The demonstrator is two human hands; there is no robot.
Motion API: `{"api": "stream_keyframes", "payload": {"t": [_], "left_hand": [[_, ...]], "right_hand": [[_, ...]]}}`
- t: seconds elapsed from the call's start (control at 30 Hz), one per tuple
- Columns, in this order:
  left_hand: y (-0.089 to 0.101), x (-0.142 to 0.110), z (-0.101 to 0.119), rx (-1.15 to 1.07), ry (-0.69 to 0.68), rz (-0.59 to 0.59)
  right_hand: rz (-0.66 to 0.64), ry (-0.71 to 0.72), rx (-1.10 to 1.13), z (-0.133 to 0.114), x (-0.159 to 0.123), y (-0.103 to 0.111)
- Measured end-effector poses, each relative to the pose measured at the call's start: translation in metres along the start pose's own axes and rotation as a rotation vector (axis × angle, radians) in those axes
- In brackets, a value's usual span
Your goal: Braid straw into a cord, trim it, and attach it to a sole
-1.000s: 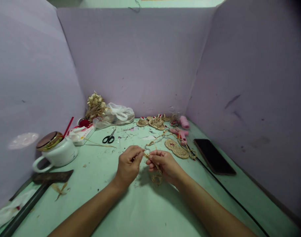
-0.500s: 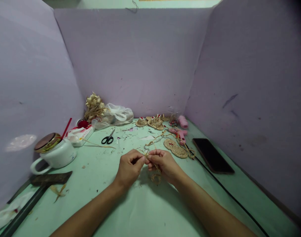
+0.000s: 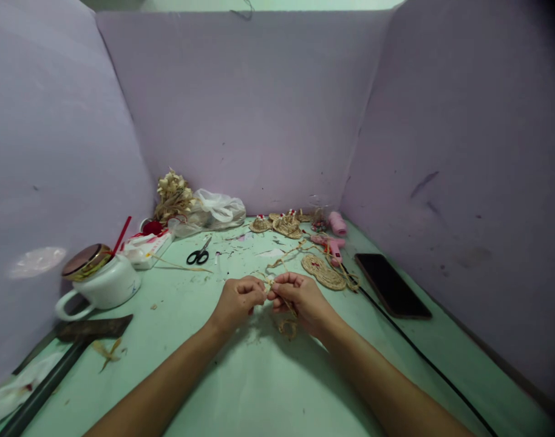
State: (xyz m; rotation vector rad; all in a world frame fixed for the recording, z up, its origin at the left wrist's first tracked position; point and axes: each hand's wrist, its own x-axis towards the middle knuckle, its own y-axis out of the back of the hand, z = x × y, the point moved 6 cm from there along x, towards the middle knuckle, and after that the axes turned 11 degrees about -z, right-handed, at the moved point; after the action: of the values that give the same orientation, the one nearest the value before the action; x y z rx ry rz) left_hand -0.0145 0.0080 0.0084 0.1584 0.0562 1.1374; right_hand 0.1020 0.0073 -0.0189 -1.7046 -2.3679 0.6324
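Note:
Low over the green table, my right hand (image 3: 302, 297) pinches a straw-coloured braided cord (image 3: 288, 328), whose end curls into a loop beneath the fingers. My left hand (image 3: 241, 298) is closed beside it, thumb against the fingers, on a pale fibre strand (image 3: 265, 279) that runs between the hands. The fingers partly hide the strands. Beyond the right hand lies a flat coiled straw piece (image 3: 323, 272) with a small red mark. Loose cord (image 3: 286, 260) trails across the table towards a pink glue gun (image 3: 331, 247).
Small straw hats (image 3: 286, 226) stand at the back. Scissors (image 3: 198, 255) lie left of centre, near a white mug (image 3: 104, 285) and a hammer (image 3: 93, 328). A phone (image 3: 391, 285) and a black cable (image 3: 418, 363) are on the right. Dried flowers (image 3: 172, 197) and a plastic bag (image 3: 218, 209) fill the back left.
My left hand has drawn slightly left, away from my right fingertips, and more pale fibre shows between the hands. My right hand has hardly moved.

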Motion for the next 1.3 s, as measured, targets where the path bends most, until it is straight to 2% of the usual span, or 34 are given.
{"api": "stream_keyframes", "payload": {"t": [0.3,0.53,1.3], "left_hand": [[-0.003,0.001,-0.003,-0.096,0.048,-0.034],[-0.004,0.001,-0.001,-0.08,-0.036,-0.119],[0.003,0.003,-0.015,-0.055,0.113,0.009]], "right_hand": [[-0.028,0.01,-0.047,0.001,0.001,-0.002],[-0.037,0.014,-0.004,0.001,0.001,-0.001],[-0.029,0.005,-0.025,0.003,0.002,0.0]]}}
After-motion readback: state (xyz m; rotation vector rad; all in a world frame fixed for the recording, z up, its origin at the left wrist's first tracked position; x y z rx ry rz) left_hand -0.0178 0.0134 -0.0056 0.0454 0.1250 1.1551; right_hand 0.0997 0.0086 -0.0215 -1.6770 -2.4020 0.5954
